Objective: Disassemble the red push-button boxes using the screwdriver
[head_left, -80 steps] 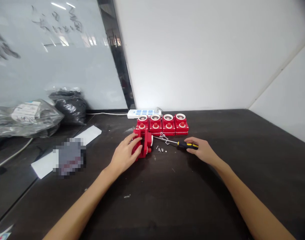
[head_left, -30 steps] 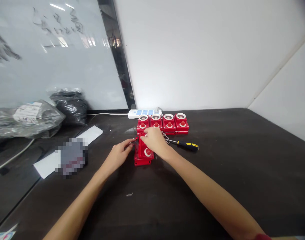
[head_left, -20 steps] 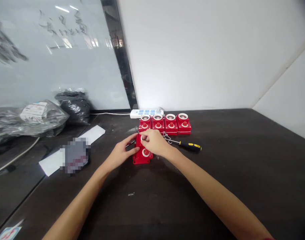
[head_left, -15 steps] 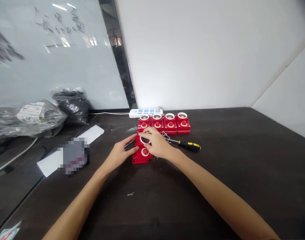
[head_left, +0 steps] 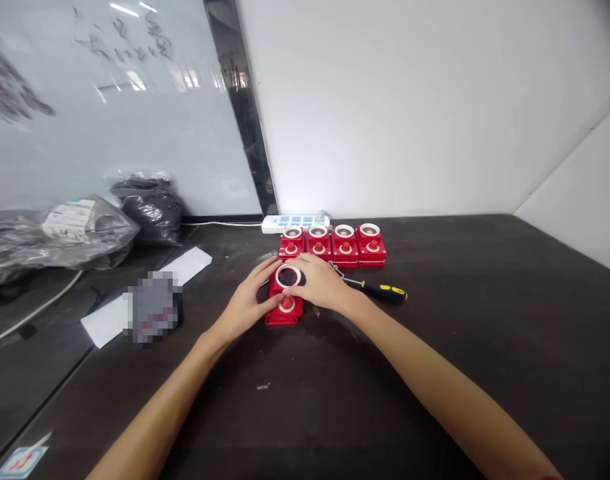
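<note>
A red alarm box (head_left: pixel 291 315) with a white ring and a round red button lies on the dark table before me. My left hand (head_left: pixel 248 300) grips its left side, thumb near the button and fingers at the far edge. From the right, my right hand (head_left: pixel 317 281) holds the white ring, its thumb along the ring's near side and its fingers over the far side. A screwdriver (head_left: pixel 385 291) with a black and yellow handle lies to the right of my right hand, beside a small tangle of light cord (head_left: pixel 336 268).
Several similar red boxes (head_left: pixel 345 247) stand in a row just behind. A white power strip (head_left: pixel 295 223) lies behind them by the wall. At left are a white paper strip (head_left: pixel 195 265), a blurred dark object (head_left: pixel 152 310) and plastic bags (head_left: pixel 149 207).
My right hand has shifted slightly left and turned over the white ring, which now shows more fully. My left hand has closed in along the box. The view has moved a little.
</note>
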`<move>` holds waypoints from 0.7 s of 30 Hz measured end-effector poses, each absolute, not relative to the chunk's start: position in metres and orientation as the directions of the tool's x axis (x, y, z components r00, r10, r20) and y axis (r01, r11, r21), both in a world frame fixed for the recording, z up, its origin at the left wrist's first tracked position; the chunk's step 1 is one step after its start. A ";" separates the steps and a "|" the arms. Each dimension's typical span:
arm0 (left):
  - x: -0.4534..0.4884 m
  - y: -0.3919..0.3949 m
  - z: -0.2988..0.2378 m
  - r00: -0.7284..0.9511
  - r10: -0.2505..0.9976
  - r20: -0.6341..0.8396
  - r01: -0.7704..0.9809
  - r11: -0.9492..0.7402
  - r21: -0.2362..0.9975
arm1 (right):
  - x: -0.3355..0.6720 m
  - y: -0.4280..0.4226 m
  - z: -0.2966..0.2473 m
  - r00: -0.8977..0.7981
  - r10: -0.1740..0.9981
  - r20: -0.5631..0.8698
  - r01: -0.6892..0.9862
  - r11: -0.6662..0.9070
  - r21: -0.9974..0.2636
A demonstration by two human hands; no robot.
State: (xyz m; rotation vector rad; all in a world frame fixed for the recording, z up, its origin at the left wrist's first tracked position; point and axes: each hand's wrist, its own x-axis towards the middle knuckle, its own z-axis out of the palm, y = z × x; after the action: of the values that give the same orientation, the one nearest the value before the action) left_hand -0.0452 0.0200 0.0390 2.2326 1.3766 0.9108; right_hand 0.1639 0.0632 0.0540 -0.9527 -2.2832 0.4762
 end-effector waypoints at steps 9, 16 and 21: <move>-0.045 0.024 0.027 0.263 0.902 0.342 0.620 -0.430 0.656 | 0.165 0.067 0.048 -0.560 0.712 0.423 0.468 0.693 -0.548; -0.046 0.025 0.025 0.245 0.910 0.334 0.614 -0.412 0.673 | 0.167 0.068 0.051 -0.558 0.678 0.478 0.428 0.729 -0.535; -0.046 0.024 0.026 0.227 0.918 0.325 0.612 -0.394 0.685 | 0.166 0.071 0.052 -0.536 0.654 0.533 0.404 0.754 -0.518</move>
State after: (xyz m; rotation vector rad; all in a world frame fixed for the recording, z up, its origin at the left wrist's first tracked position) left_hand -0.0458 0.0243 0.0256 2.0930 1.4090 0.9969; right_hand 0.1657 0.0709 0.0517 -0.7896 -2.2059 0.4326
